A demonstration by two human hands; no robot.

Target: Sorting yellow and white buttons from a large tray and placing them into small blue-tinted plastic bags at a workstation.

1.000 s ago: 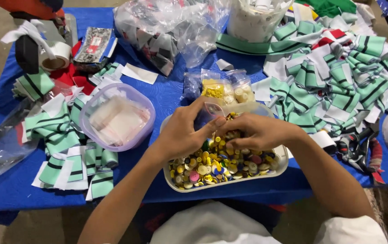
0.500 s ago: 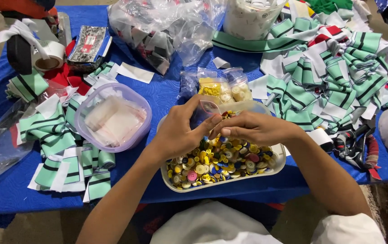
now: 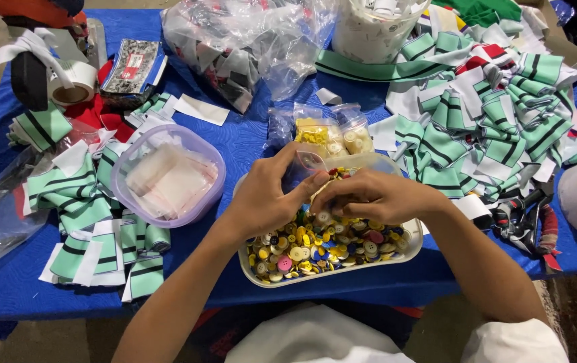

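Left hand (image 3: 265, 195): palm down over the white tray (image 3: 406, 250) of mixed buttons (image 3: 315, 245), fingers pinched on a small clear bag (image 3: 305, 165). Right hand (image 3: 369, 195): fingertips bunched at the bag's mouth; what they hold cannot be told. Both hands sit as half a second before. One tray; two filled button bags (image 3: 335, 138) behind; one lilac tub (image 3: 167, 176) to the left.

Small clear bags of yellow and cream buttons (image 3: 328, 138) lie mid-table; a dark patterned flat packet (image 3: 130, 66) sits upper left.
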